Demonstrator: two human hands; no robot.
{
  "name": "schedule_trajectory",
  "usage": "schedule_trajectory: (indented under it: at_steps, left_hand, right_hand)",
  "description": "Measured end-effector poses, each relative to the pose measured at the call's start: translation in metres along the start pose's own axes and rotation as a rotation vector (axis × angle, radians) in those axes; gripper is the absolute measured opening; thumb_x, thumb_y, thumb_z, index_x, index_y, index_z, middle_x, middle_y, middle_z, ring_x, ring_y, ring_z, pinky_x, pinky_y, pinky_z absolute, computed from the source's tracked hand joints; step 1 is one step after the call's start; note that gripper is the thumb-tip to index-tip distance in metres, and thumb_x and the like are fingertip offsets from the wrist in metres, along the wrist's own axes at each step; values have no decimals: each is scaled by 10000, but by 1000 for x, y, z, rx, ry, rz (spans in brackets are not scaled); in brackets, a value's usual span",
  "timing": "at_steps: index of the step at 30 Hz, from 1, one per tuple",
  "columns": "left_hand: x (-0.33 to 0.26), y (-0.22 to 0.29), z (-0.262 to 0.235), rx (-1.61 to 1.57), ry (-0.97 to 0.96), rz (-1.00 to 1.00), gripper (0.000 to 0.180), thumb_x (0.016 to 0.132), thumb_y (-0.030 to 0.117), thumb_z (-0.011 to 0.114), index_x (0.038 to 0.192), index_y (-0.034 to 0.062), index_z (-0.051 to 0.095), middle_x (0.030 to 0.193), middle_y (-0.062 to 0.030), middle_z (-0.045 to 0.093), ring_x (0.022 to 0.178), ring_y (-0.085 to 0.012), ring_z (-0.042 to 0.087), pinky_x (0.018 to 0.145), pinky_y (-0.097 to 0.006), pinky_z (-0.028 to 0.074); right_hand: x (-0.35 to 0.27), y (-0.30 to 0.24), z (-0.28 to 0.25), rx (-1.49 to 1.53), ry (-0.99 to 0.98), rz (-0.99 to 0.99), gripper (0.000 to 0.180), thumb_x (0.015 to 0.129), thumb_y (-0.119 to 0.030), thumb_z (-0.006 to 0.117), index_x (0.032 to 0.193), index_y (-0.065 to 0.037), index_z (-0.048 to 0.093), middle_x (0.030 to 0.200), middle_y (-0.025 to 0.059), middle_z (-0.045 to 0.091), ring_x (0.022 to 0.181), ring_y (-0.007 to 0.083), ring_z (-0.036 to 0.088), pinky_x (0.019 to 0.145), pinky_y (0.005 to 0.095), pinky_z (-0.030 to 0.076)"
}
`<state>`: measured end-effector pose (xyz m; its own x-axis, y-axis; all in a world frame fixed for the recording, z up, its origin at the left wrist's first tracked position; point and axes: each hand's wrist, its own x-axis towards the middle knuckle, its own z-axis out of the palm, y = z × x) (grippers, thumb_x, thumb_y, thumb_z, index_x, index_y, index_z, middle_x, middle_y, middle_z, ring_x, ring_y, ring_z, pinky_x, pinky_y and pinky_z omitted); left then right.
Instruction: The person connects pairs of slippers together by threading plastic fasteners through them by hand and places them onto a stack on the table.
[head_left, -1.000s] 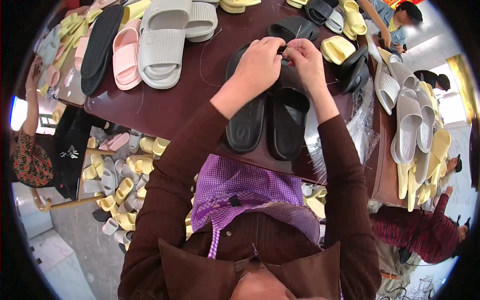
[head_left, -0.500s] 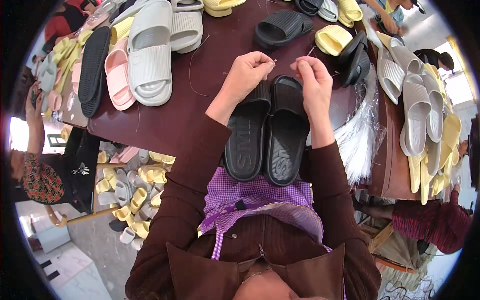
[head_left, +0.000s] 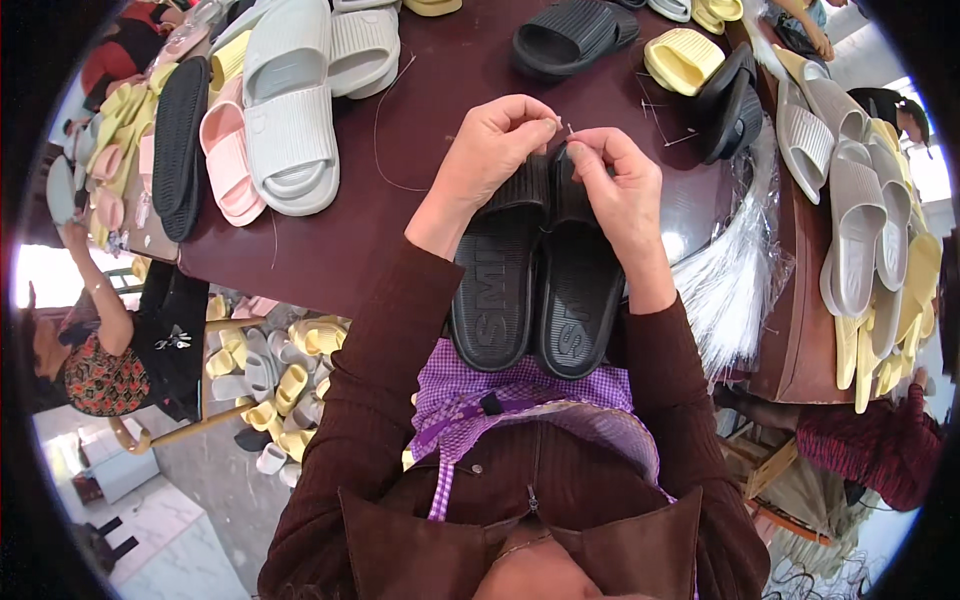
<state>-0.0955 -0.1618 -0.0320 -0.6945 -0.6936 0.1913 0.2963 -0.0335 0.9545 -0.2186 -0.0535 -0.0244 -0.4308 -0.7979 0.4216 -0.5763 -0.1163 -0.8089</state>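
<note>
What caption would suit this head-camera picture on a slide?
Both hands, left and right, pinch something small over a pair of black slides on a brown table.

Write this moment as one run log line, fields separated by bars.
left hand: pinching thin thread | right hand: pinching thread end | black slides: paired, under both hands | table: dark

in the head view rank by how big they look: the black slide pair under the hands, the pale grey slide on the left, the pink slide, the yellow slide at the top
1. black slide pair
2. pale grey slide
3. pink slide
4. yellow slide

The black pair lies nearest the camera, so its lead is partly nearness.
</note>
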Motion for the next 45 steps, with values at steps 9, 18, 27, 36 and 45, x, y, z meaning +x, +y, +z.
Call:
schedule_trajectory:
  at_steps: [9,18,27,36,45]
  left_hand:
    - [-4,4,4,7,42,10,73,822,33,624,872,-6,659,812,-19,645,739,-61,570,672,-197,468]
    - [-3,-1,4,53,47,43,66,819,36,631,858,-4,666,801,-13,648,730,-55,572,662,-194,469]
    - [-3,-3,6,88,51,100,59,823,37,621,840,1,665,781,-2,640,719,-47,563,645,-189,461]
    - [-2,-5,1,146,-34,30,62,816,37,622,849,5,664,777,10,626,715,-49,547,650,-192,442]
    - [-4,-5,0,290,-102,25,76,819,44,617,864,2,661,799,4,630,721,-50,547,661,-193,440]
  right_hand:
    - [0,-2,0,-141,6,-74,76,822,-58,637,885,-16,648,699,43,628,606,87,580,576,224,458]
    - [0,-3,0,-178,7,-73,79,818,-69,639,876,-17,649,681,51,626,591,97,587,560,232,459]
    - [-1,-1,3,-178,36,-73,76,818,-67,637,876,-18,647,677,52,624,588,98,585,561,232,458]
    - [-3,-1,5,-175,71,-118,50,823,-68,632,847,-25,635,643,44,599,568,97,567,551,237,443]
    - [-5,-1,5,-170,72,-96,33,821,-59,633,841,-33,632,642,40,587,556,91,543,536,234,431]
